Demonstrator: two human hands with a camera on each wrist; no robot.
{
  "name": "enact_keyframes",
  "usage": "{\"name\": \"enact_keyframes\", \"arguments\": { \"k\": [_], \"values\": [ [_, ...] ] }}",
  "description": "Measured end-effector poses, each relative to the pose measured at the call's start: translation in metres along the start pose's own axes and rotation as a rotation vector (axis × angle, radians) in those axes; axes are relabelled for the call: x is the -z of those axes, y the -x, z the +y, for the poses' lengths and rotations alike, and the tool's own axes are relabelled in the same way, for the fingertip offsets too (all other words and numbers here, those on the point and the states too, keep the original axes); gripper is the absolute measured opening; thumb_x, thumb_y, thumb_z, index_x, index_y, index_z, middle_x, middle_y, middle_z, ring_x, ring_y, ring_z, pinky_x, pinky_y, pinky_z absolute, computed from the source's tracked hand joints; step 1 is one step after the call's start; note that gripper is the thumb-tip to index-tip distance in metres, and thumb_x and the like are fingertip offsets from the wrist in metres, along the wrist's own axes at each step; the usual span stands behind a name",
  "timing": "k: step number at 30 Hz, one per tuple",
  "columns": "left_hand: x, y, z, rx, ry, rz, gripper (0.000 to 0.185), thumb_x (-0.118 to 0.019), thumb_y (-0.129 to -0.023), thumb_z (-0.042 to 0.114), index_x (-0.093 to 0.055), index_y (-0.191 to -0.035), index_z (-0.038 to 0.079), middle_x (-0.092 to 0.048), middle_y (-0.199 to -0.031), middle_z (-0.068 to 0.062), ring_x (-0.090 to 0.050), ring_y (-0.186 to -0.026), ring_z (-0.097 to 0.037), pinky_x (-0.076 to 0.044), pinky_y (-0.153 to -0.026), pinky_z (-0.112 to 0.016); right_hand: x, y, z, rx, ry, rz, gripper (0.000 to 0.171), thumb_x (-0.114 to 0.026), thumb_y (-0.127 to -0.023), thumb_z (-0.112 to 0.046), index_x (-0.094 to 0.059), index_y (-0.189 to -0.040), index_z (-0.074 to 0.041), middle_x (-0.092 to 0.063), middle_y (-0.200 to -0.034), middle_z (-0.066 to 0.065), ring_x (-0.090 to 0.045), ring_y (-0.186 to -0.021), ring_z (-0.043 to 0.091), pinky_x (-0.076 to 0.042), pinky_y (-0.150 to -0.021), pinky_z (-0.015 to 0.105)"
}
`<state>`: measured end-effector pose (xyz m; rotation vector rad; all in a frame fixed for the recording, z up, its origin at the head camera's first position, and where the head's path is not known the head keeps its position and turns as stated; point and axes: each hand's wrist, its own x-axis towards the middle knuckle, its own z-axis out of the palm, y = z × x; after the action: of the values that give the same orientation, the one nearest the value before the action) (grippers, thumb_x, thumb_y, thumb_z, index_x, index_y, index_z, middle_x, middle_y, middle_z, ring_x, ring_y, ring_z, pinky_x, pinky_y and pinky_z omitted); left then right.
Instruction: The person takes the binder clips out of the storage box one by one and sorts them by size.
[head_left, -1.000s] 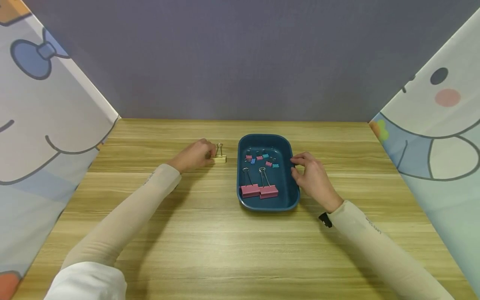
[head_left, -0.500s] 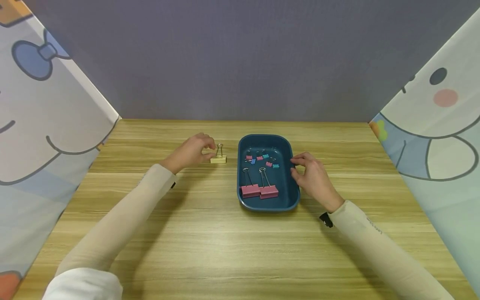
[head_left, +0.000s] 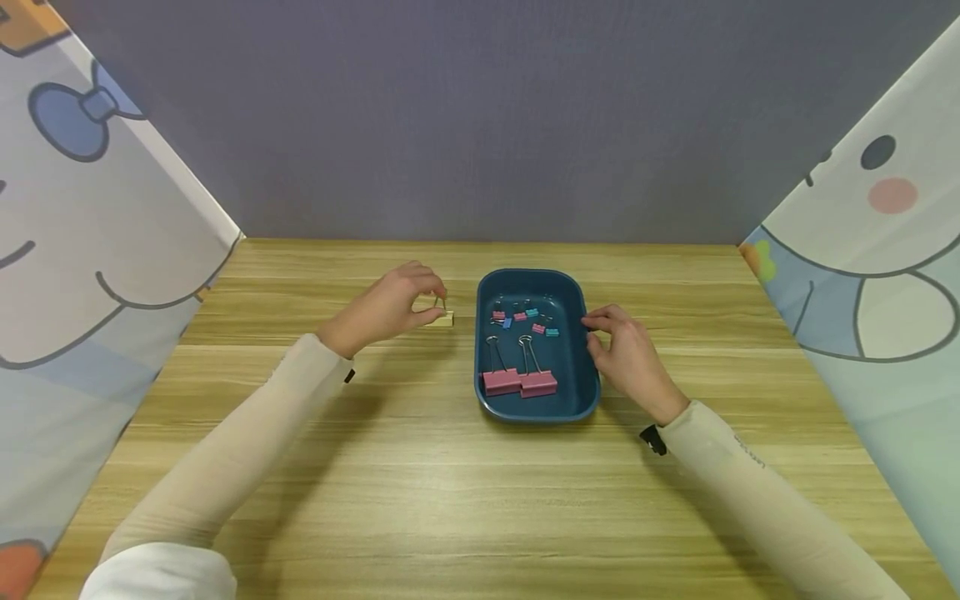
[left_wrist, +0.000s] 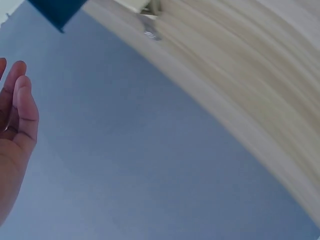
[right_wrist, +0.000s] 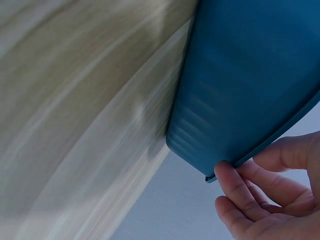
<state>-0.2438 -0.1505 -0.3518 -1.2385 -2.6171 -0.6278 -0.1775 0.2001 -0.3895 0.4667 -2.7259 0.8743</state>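
Note:
A gold binder clip (head_left: 442,319) stands on the table with its wire handles up. Around those handles, my left hand (head_left: 390,307) has its thumb and index finger curved with a gap between them. In the left wrist view, the fingers of the left hand (left_wrist: 19,115) look apart from the clip (left_wrist: 150,12). At the right side of a dark blue tray (head_left: 483,408), my right hand (head_left: 626,354) grips the rim between thumb and fingers, as the right wrist view shows on the tray (right_wrist: 235,90). Two large pink binder clips (head_left: 519,382) lie in the tray.
Several small pink and blue binder clips (head_left: 520,317) lie in the tray's far half. The wooden table (head_left: 420,500) meets a grey partition (head_left: 487,125) at the back. Printed cartoon panels (head_left: 885,242) stand at both sides.
My left hand drew back from the gold clip and spread its fingers, then moved its fingertips around the clip's upright handles. The right hand and the tray have stayed in place.

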Motion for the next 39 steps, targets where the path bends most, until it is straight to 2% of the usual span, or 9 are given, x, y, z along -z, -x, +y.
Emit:
{"name": "enact_keyframes", "arguments": {
  "k": [5,10,17,26,32,34,39],
  "values": [
    [0.005,-0.004,0.016,-0.029,0.019,0.030,0.018,-0.074,-0.084,0.019,-0.069,-0.095,0.007,-0.064,-0.095,-0.003,-0.054,-0.091,-0.019,-0.046,-0.080,-0.033,0.001,0.000,0.000,0.008,0.004,-0.002,0.023,-0.059,-0.087,0.003,-0.066,-0.107,0.010,-0.058,-0.109,0.016,-0.058,-0.097,0.033,-0.049,-0.073,0.043],
    [0.008,-0.007,0.031,-0.057,0.026,0.029,0.019,-0.073,-0.084,0.020,-0.069,-0.097,0.006,-0.064,-0.096,-0.003,-0.053,-0.093,-0.019,-0.045,-0.082,-0.032,0.001,0.000,0.001,0.010,0.007,-0.008,0.023,-0.059,-0.087,0.002,-0.066,-0.107,0.010,-0.058,-0.110,0.016,-0.058,-0.097,0.033,-0.049,-0.072,0.042],
    [0.003,-0.015,0.049,-0.110,0.034,0.022,0.021,-0.077,-0.081,0.019,-0.069,-0.096,0.007,-0.063,-0.095,-0.002,-0.052,-0.093,-0.019,-0.045,-0.083,-0.031,0.001,0.000,0.001,0.010,0.011,-0.010,0.023,-0.060,-0.087,0.002,-0.066,-0.108,0.010,-0.058,-0.110,0.016,-0.057,-0.099,0.034,-0.048,-0.076,0.044],
    [-0.007,-0.026,0.062,-0.177,0.072,-0.001,0.021,-0.074,-0.083,0.022,-0.069,-0.098,0.008,-0.063,-0.097,0.000,-0.050,-0.093,-0.017,-0.044,-0.084,-0.028,0.001,0.000,0.002,0.025,0.009,-0.014,0.023,-0.060,-0.088,0.002,-0.066,-0.108,0.010,-0.058,-0.110,0.016,-0.058,-0.096,0.032,-0.049,-0.068,0.039],
    [-0.016,-0.034,0.071,-0.217,0.077,-0.011,0.018,-0.075,-0.083,0.021,-0.069,-0.094,0.008,-0.061,-0.091,0.000,-0.054,-0.089,-0.015,-0.034,-0.103,-0.040,0.001,-0.001,0.004,0.023,0.004,-0.016,0.023,-0.059,-0.088,0.001,-0.066,-0.109,0.009,-0.058,-0.111,0.016,-0.058,-0.096,0.032,-0.048,-0.070,0.040],
    [-0.019,-0.037,0.075,-0.217,0.066,-0.025,0.018,-0.075,-0.082,0.022,-0.068,-0.093,0.009,-0.060,-0.091,0.001,-0.053,-0.089,-0.015,-0.036,-0.100,-0.036,0.001,-0.001,0.004,0.024,0.000,-0.017,0.023,-0.060,-0.088,0.001,-0.066,-0.109,0.009,-0.058,-0.111,0.016,-0.058,-0.096,0.032,-0.048,-0.070,0.040],
    [-0.029,-0.043,0.080,-0.206,0.026,-0.068,0.019,-0.075,-0.082,0.024,-0.069,-0.093,0.010,-0.061,-0.092,0.002,-0.050,-0.087,-0.016,-0.043,-0.080,-0.026,0.001,-0.001,0.005,0.028,-0.003,-0.016,0.023,-0.060,-0.088,0.001,-0.066,-0.109,0.009,-0.058,-0.110,0.016,-0.058,-0.096,0.032,-0.048,-0.071,0.040]
  ]
}}
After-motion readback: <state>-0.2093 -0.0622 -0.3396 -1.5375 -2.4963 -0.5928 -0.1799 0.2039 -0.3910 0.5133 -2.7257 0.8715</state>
